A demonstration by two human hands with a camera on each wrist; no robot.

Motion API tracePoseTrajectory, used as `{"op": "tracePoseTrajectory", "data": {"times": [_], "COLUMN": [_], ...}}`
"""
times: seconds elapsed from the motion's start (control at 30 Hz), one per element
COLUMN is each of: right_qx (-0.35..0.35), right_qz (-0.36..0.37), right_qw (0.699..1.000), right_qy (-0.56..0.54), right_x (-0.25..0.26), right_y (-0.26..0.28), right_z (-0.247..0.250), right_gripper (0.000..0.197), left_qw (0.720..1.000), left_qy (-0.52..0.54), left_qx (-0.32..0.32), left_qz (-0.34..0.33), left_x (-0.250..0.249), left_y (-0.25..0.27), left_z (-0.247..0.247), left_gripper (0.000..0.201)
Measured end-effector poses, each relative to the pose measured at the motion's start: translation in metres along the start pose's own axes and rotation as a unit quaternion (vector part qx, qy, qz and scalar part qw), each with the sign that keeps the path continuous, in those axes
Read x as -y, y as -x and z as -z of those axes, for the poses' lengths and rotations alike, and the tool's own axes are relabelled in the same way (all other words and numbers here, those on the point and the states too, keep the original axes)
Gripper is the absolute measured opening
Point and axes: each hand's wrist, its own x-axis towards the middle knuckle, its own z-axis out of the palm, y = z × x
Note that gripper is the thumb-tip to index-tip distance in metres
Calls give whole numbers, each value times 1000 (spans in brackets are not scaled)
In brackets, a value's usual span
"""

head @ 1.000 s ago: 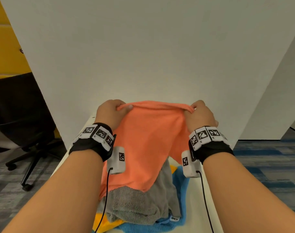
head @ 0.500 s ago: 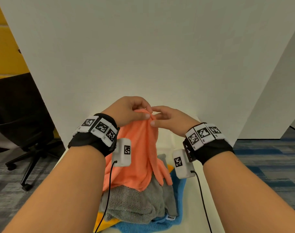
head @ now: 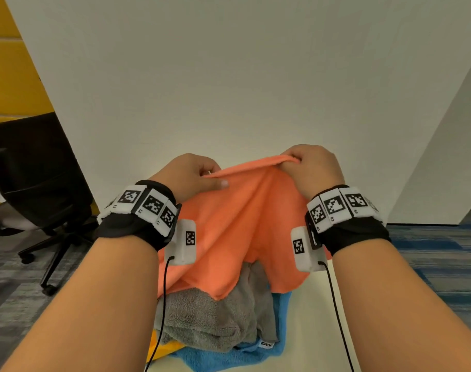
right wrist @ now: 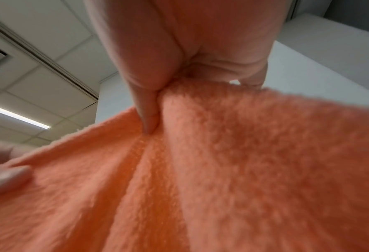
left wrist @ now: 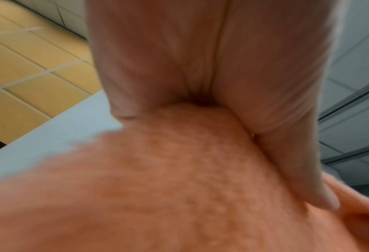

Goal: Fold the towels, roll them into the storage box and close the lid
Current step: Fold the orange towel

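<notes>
- White partition (head: 229,76) behind a pale worktop (head: 309,318); black office chair (head: 36,183) off its left edge, on grey carpet.
- Left hand (head: 187,174): grip pinching the top edge of an orange towel (head: 237,226), thumb pressed on the cloth.
- Right hand (head: 313,167): grip pinching the same edge; thumb and fingers clamp a fold in the right wrist view.
- Orange towel held up, spread between the hands, lower edge hanging over a pile.
- Pile on the worktop near its front edge: grey towel (head: 210,318) on top, blue towel (head: 229,358) under it, a yellow one (head: 159,350) showing at the left.
</notes>
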Motion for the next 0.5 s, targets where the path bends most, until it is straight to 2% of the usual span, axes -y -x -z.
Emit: {"op": "tracePoseTrajectory", "data": {"times": [0.13, 0.27, 0.5], "right_qx": [-83, -153, -183], "right_qz": [-59, -121, -146], "right_qw": [995, 981, 972], "right_qy": [7, 18, 7], "right_x": [-19, -34, -43], "right_y": [-1, -4, -6], "right_z": [18, 28, 32], "right_gripper": [19, 18, 16], "left_qw": [998, 988, 950], "left_qy": [-13, -81, -105], "left_qx": [-39, -108, -257], "left_qz": [40, 70, 144], "left_x": [13, 22, 31], "left_y": [2, -2, -11], "left_z": [3, 2, 6], "left_gripper": [23, 28, 29]}}
